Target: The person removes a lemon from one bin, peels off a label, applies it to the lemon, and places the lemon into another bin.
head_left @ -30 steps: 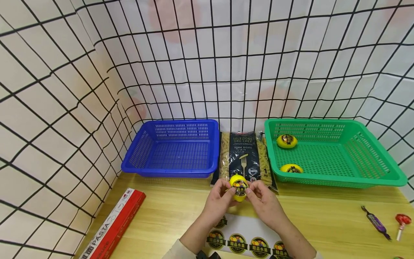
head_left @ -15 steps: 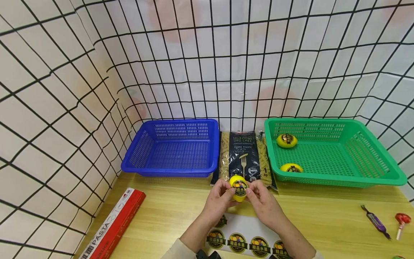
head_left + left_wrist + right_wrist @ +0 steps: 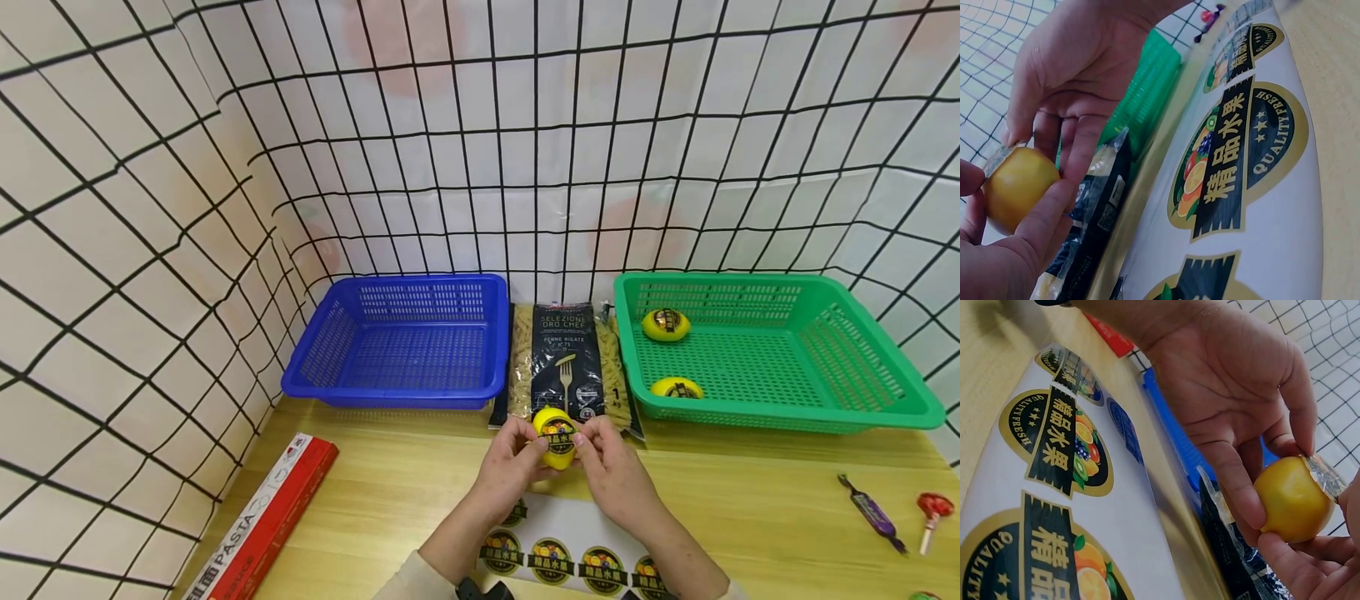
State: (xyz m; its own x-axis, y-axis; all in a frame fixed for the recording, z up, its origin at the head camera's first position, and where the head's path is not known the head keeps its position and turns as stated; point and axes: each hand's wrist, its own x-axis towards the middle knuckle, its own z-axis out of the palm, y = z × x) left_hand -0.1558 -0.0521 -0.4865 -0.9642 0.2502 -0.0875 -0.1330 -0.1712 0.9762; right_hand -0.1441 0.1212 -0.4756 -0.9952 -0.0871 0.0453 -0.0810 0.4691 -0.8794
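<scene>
A yellow lemon (image 3: 551, 460) is held up between both hands in the head view, just in front of a pasta bag. On its near side lies a round black and gold fruit sticker (image 3: 558, 438). My left hand (image 3: 504, 463) grips the lemon from the left, its thumb at the sticker's edge. From the other side my right hand (image 3: 617, 473) pinches it, thumb likewise at the sticker. Both wrist views show fingers around the lemon (image 3: 1021, 187), with the sticker's edge turned away. Below the hands lies a white sheet (image 3: 558, 518) of matching stickers, partly covered by the forearms.
A blue basket (image 3: 397, 393) stands back left, a green basket (image 3: 787, 414) back right with two stickered lemons (image 3: 666, 325). Between them lies a penne bag (image 3: 566, 350). A red pasta box (image 3: 273, 521) is at left; a purple-wrapped candy (image 3: 872, 515) and red lollipop (image 3: 934, 507) at right.
Both hands keep their hold on the lemon and have barely moved. The lemon with its sticker has shifted very slightly down and to the right.
</scene>
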